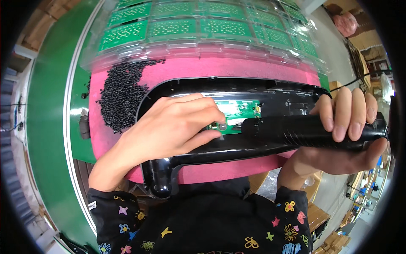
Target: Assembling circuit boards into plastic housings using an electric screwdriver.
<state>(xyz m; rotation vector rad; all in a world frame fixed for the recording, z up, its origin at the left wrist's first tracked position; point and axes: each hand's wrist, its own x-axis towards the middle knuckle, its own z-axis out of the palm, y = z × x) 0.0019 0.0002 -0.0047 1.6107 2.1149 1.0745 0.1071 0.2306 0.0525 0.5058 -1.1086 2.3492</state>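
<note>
My right hand is wrapped around a black electric screwdriver, which lies nearly level with its front end pointing left. That end is over a green circuit board inside a long black plastic housing. At the board's left end is my left hand, its thumb and bent fingers brought close together. A small round dark part shows by those fingertips. Whatever the left fingers hold, if anything, is too small or hidden to name. The left hand and the screwdriver cover parts of the board.
A heap of small black screws sits on the pink mat at the left. Behind the housing, clear plastic trays carry several green circuit boards. Another person is at the far right. A green surface extends left.
</note>
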